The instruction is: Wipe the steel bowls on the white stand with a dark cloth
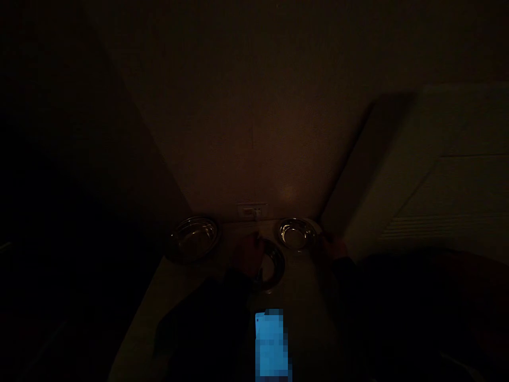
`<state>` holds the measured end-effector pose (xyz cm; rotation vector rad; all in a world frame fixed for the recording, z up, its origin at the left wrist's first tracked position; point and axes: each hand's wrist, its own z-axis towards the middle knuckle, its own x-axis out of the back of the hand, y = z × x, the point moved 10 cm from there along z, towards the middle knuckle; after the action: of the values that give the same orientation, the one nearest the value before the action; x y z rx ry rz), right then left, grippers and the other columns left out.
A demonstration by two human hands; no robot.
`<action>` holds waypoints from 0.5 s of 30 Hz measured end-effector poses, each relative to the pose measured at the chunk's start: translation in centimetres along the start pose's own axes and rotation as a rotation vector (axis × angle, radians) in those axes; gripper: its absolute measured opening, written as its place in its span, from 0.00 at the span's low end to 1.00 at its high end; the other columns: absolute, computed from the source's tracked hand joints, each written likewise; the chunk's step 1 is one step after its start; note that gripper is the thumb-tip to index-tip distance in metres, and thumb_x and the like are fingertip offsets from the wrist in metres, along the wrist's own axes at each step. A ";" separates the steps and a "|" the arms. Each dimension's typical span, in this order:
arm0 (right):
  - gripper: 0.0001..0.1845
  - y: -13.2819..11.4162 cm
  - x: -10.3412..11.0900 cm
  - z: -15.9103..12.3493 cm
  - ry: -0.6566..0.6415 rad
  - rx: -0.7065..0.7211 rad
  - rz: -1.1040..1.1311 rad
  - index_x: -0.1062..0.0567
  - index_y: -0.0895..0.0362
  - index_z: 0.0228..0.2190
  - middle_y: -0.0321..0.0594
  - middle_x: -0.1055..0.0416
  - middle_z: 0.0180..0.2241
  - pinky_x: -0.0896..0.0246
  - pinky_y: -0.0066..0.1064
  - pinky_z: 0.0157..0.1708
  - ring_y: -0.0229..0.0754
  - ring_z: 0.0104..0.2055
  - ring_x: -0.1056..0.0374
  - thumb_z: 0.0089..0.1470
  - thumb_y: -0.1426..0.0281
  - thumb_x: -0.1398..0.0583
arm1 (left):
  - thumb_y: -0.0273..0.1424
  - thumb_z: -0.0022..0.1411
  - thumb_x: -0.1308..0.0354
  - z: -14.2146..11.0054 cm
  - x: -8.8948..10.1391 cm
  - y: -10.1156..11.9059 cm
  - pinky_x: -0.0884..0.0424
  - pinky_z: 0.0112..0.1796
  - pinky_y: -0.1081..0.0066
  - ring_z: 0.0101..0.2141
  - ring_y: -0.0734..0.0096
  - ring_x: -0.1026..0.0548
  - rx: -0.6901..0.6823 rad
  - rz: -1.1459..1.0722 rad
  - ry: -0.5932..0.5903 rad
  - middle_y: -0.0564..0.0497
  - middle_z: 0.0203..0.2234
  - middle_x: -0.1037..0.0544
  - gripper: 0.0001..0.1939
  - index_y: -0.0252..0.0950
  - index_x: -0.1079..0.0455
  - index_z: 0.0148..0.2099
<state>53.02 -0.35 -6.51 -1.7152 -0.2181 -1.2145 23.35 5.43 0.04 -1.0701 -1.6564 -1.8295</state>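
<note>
The scene is very dark, so fine detail of the fingers is lost. My left hand [245,254] is closed at the left rim of a shiny round metal bowl [279,263], covering part of it. To the right, my right hand [334,246] has its bent fingers at the right rim of a second metal bowl [296,220], which stands near the wall. A wider metal dish [217,233] is at the left of the tabletop, apart from both hands.
A lit phone [270,342], its screen blurred into blocks, lies at the front of the pale table [139,331]. Behind the bowls, a socket plate [252,210] with something plugged in sits low on the wall [250,132]. A pale panelled surface [449,159] rises at right.
</note>
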 end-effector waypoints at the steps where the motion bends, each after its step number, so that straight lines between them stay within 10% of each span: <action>1: 0.15 -0.1 -0.2 0.3 -0.014 0.003 -0.003 0.25 0.62 0.35 0.49 0.25 0.32 0.38 0.29 0.32 0.45 0.36 0.29 0.50 0.68 0.47 | 0.35 0.62 0.58 0.9 -0.8 0.8 0.37 0.44 0.74 0.46 0.68 0.30 -0.022 0.043 -0.021 0.43 0.47 0.28 0.20 0.32 0.36 0.52; 15: 0.12 -0.3 -1.1 1.6 -0.122 0.033 0.068 0.22 0.62 0.29 0.46 0.24 0.26 0.37 0.27 0.29 0.44 0.33 0.28 0.48 0.71 0.45 | 0.37 0.58 0.53 6.7 -8.5 4.0 0.36 0.41 0.59 0.41 0.54 0.27 -0.094 0.171 -0.301 0.37 0.39 0.25 0.17 0.32 0.29 0.40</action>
<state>53.32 1.49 -7.28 -1.7552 -0.2493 -1.0525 33.12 9.75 -4.27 -1.5416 -1.5921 -1.7155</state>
